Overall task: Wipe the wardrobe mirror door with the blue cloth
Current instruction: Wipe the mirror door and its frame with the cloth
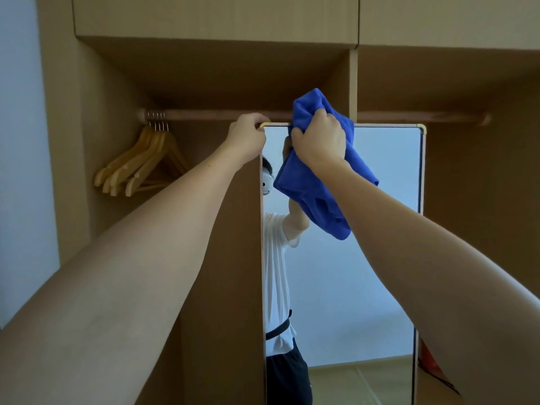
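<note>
Head view: both arms reach up toward an open wooden wardrobe (204, 68)
Mirror door (365, 229): stands swung out, edge-on at its left side, glass facing the person; it reflects a pale wall and a person in a white top
Left hand (247, 135): grip clenched over the door's top left corner, fingers hooked over the upper edge
Right hand (320, 138): grip grasping the blue cloth (315, 182), fingers curled round a bunched part of it
Blue cloth: pressed against the glass near the top edge, left of the middle (one fold sticks up above the door, the rest hangs below the wrist)
Rail (222, 115): runs across the wardrobe behind the door
Wooden hangers (143, 165): several, bunched at the rail's left end, well apart from the hands
</note>
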Demonstrator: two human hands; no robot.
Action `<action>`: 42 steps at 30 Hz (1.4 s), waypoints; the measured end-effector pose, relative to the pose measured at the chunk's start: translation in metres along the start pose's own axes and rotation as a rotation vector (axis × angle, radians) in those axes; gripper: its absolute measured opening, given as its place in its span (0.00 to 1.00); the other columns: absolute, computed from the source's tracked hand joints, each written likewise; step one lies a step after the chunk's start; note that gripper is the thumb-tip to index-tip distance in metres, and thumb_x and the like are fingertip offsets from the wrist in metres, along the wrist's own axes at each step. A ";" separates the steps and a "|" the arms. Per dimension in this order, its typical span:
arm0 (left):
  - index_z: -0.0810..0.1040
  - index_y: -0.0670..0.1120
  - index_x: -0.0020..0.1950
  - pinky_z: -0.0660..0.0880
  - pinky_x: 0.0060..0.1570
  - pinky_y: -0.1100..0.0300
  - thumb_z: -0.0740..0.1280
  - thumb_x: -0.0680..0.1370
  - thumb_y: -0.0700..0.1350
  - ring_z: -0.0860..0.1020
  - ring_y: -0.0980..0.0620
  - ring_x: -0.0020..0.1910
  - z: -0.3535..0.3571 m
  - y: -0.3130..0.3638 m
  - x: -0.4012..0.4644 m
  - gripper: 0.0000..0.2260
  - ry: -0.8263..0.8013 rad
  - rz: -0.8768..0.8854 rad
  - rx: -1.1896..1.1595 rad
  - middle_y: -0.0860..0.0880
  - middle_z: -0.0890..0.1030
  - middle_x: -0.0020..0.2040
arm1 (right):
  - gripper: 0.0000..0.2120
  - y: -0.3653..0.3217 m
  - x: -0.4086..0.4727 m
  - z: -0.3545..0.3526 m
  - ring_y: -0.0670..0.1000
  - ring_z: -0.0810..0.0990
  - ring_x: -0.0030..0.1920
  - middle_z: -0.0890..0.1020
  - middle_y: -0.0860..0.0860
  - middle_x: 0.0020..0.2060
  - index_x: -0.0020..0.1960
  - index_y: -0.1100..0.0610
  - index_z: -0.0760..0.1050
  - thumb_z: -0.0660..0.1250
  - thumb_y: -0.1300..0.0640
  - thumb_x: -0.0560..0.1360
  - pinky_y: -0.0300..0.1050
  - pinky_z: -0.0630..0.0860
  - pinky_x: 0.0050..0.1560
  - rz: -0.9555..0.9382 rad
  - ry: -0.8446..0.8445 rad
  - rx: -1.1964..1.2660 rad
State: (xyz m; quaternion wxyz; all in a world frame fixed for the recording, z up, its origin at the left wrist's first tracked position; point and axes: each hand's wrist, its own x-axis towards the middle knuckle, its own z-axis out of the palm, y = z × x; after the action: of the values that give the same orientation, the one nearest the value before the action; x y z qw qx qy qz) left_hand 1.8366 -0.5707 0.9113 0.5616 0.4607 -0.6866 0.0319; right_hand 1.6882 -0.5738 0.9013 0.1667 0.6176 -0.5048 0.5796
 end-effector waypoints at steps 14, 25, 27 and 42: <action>0.73 0.49 0.72 0.71 0.66 0.51 0.64 0.82 0.41 0.74 0.48 0.66 -0.003 -0.017 0.000 0.18 -0.050 -0.122 -0.228 0.48 0.76 0.69 | 0.20 -0.010 0.005 0.006 0.58 0.75 0.61 0.75 0.57 0.62 0.69 0.59 0.67 0.65 0.55 0.79 0.52 0.72 0.61 -0.217 -0.092 -0.246; 0.70 0.40 0.72 0.71 0.59 0.58 0.63 0.82 0.38 0.75 0.51 0.61 -0.006 -0.015 -0.004 0.18 -0.108 -0.190 -0.262 0.46 0.78 0.59 | 0.20 -0.026 0.014 0.010 0.58 0.75 0.62 0.75 0.57 0.63 0.68 0.59 0.68 0.65 0.56 0.79 0.51 0.73 0.58 -0.280 -0.148 -0.254; 0.72 0.41 0.71 0.72 0.60 0.57 0.64 0.82 0.39 0.77 0.50 0.60 -0.006 -0.017 -0.002 0.17 -0.113 -0.208 -0.268 0.48 0.79 0.59 | 0.20 -0.030 0.008 0.018 0.58 0.75 0.62 0.75 0.57 0.63 0.69 0.59 0.67 0.65 0.57 0.79 0.51 0.72 0.61 -0.241 -0.079 -0.258; 0.79 0.45 0.59 0.82 0.44 0.53 0.58 0.83 0.43 0.83 0.48 0.43 -0.002 -0.032 -0.016 0.11 -0.154 -0.320 -0.669 0.48 0.85 0.44 | 0.15 -0.035 -0.019 0.047 0.57 0.77 0.57 0.78 0.55 0.59 0.64 0.57 0.70 0.62 0.55 0.79 0.50 0.72 0.55 -0.392 -0.053 -0.291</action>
State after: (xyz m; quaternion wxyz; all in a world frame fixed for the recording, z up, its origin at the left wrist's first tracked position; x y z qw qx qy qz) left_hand 1.8585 -0.5787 0.8835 0.6257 0.3542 -0.6184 -0.3170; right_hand 1.7462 -0.5879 0.8846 0.3498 0.6882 -0.4580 0.4409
